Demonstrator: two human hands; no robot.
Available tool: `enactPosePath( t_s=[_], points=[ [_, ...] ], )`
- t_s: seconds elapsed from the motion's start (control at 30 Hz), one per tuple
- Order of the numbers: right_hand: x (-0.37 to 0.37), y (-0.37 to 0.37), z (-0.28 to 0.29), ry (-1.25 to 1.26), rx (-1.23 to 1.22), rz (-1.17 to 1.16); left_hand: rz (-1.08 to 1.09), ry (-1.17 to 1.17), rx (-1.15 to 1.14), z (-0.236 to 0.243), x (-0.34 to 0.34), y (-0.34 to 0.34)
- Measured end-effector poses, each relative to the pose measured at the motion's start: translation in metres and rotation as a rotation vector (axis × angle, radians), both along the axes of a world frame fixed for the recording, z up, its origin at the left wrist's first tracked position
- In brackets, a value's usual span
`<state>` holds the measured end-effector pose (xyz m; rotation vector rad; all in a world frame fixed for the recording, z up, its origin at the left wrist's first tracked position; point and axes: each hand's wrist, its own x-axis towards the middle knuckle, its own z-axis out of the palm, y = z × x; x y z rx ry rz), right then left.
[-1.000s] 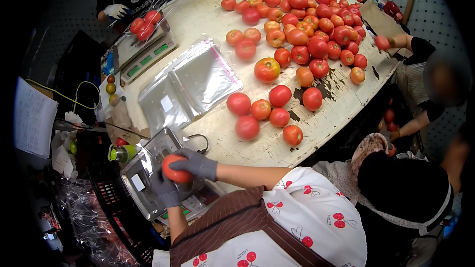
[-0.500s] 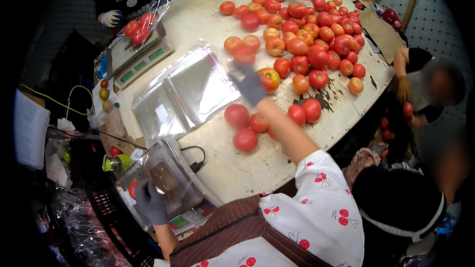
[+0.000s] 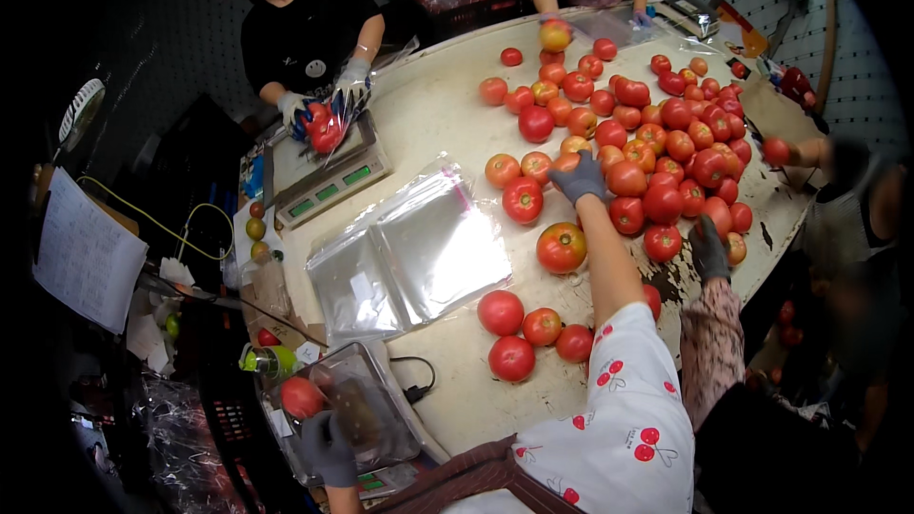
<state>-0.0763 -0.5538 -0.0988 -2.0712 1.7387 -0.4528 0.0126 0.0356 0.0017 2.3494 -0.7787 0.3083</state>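
Grey gloves cover both of this person's hands, and from where I stand the two arms are set well apart. The right arm stretches forward over the white table [image 3: 466,409], its elbow nearly straight, the bare forearm [image 3: 611,262] showing beyond a white sleeve [image 3: 619,400] printed with cherries. At its end, the right hand [image 3: 579,178] is palm down at the near-left side of the big heap of tomatoes [image 3: 662,200], its fingers pointing leftward over a paler tomato [image 3: 568,162]. Whether those fingers grip it, I can't tell; the glove hides the contact.

The left arm is kept low and close to the body, only a short stretch of wrist showing. The left hand [image 3: 328,449] sits over the near-left part of a shiny scale tray [image 3: 390,409], fingers parted and slightly bent, not wrapped round anything. A single red tomato [image 3: 302,398] lies on that tray just beyond the fingertips; whether they touch is hard to say.

Four loose tomatoes [image 3: 512,359] rest on the table between the tray and the right forearm, with flat clear bags [image 3: 419,257] behind them. To the right, a co-worker's dark-gloved hand [image 3: 708,249] reaches to the heap's near edge.
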Motion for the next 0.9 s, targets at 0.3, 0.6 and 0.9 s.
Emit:
enactPosePath(
  t_s=[0.3,0.6,0.9],
  points=[
    [0.009,0.343,0.084,-0.960,1.242,1.165,-0.037,0.126,-0.134,-0.003,-0.004,-0.003],
    [0.031,0.465,0.066,-0.891,1.155,1.182,-0.042,-0.048,-0.213,-0.004,-0.016,0.025],
    [0.070,0.527,-0.004,-0.731,0.557,1.526,0.007,0.187,-0.371,0.005,-0.007,0.020]
  ],
)
